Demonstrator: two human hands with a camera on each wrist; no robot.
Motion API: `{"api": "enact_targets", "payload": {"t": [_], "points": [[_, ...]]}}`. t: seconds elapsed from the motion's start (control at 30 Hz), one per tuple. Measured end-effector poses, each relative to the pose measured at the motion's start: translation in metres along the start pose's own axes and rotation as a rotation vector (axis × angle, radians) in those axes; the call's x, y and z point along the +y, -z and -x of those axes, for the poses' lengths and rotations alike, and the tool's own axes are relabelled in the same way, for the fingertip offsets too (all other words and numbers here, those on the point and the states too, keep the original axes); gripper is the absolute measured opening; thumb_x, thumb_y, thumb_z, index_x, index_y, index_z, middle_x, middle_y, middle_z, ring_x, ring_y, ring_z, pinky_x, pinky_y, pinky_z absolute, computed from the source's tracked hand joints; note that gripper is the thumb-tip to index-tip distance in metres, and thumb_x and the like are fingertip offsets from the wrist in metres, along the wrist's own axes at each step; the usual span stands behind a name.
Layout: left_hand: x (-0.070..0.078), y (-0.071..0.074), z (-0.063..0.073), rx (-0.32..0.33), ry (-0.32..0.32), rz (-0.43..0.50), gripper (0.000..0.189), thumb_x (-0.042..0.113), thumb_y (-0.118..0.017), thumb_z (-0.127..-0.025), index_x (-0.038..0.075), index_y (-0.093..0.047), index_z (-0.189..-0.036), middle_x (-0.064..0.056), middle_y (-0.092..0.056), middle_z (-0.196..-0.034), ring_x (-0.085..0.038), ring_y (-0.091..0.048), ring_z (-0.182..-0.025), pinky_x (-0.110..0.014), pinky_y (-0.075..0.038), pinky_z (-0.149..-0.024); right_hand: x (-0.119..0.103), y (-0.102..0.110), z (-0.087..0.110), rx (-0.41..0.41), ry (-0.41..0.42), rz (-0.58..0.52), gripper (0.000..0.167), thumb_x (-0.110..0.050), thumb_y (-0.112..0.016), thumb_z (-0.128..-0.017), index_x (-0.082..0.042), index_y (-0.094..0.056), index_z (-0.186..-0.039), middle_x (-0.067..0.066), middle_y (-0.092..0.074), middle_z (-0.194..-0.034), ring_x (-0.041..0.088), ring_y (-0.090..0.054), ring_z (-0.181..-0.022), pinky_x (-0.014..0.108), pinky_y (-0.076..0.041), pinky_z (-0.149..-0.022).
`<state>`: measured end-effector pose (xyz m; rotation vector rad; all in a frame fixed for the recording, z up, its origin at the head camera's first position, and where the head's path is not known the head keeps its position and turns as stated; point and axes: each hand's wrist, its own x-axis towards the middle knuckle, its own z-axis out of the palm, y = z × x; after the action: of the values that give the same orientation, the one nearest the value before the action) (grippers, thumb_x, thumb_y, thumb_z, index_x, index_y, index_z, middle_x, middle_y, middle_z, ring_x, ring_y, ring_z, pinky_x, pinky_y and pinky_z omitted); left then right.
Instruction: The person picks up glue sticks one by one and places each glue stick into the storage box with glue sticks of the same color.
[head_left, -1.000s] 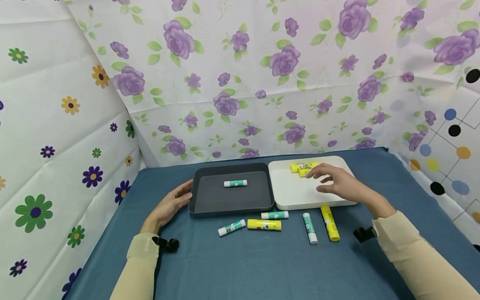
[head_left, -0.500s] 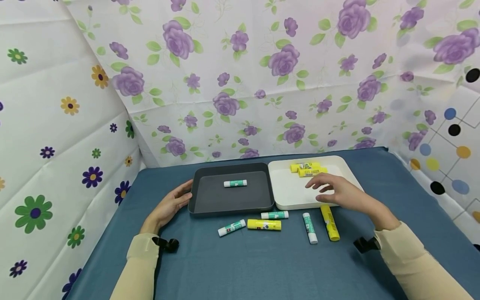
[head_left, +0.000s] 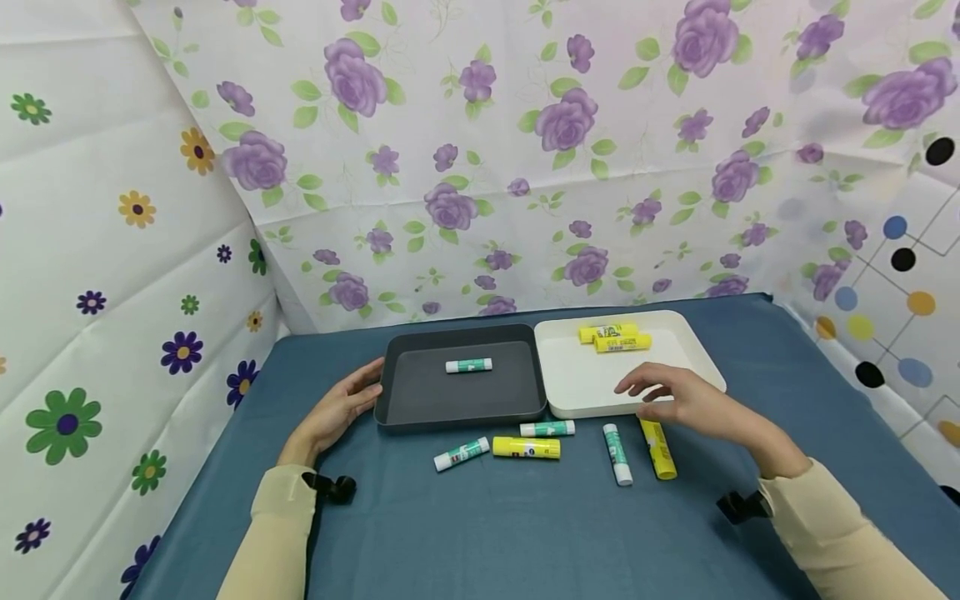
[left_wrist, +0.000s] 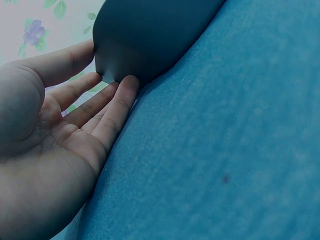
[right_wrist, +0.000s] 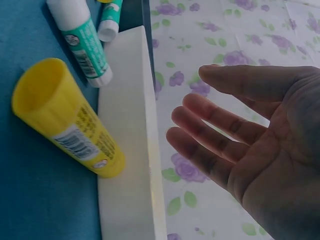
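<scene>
My left hand [head_left: 330, 417] touches the left side of a dark grey tray [head_left: 465, 400], its fingertips on the tray's outer wall in the left wrist view. A small green-and-white glue stick [head_left: 468, 365] lies in that tray. My right hand [head_left: 693, 403] hovers over the near right part of the white tray [head_left: 581, 387], fingers slightly bent and nothing between them. Two yellow glue sticks [head_left: 623, 342] lie in the white tray's far part. Below the right hand, a yellow glue stick [head_left: 657, 450] lies on the cloth, its far end at the tray's near edge; a green-and-white glue stick [right_wrist: 86, 50] is beside it.
In front of the trays, another yellow glue stick [head_left: 527, 447] lies between two green-and-white ones [head_left: 461, 454]. The trays stand side by side on a blue tablecloth [head_left: 480, 533]. A flowered curtain [head_left: 450, 150] rises behind the table.
My right hand has drawn back from the yellow glue sticks in the white tray toward its near right edge, uncovering them. The left hand stays at the dark tray.
</scene>
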<state>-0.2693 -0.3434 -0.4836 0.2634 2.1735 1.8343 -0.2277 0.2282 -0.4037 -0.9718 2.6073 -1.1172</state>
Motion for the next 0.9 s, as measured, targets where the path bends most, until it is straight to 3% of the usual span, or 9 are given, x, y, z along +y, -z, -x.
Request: {"api": "enact_targets", "payload": {"t": [0.27,0.57,0.9], "points": [[0.002,-0.001,-0.002,-0.002,-0.003,0.005,0.065,0.020,-0.052,-0.112,0.016,-0.020,-0.169,-0.017,-0.017,-0.171,-0.040,-0.018,-0.157,-0.061,-0.019,-0.127,-0.005,-0.013,0.009,-0.042,0.000,-0.040,0.034,-0.006,-0.073,-0.098,-0.013,-0.066,-0.131,0.008,-0.066,-0.126,0.031,-0.065,-0.110,0.037,-0.060,-0.091],[0.003,-0.001,-0.003,0.009,0.004,0.009,0.066,0.020,-0.054,-0.111,0.015,-0.021,-0.168,-0.017,-0.018,-0.171,-0.040,-0.019,-0.156,-0.060,-0.019,-0.127,-0.009,-0.038,0.019,0.002,-0.041,-0.075,0.035,-0.003,-0.073,-0.096,-0.003,-0.065,-0.131,0.015,-0.064,-0.125,0.038,-0.064,-0.113,0.038,-0.061,-0.089],[0.000,0.000,-0.002,0.002,0.001,0.003,0.067,0.023,-0.055,-0.111,0.016,-0.021,-0.168,-0.017,-0.017,-0.171,-0.040,-0.019,-0.156,-0.060,-0.019,-0.127,-0.024,-0.062,0.023,0.061,-0.162,0.070,0.031,-0.008,-0.076,-0.096,-0.009,-0.069,-0.126,0.009,-0.063,-0.126,0.026,-0.065,-0.106,0.041,-0.060,-0.081]]}}
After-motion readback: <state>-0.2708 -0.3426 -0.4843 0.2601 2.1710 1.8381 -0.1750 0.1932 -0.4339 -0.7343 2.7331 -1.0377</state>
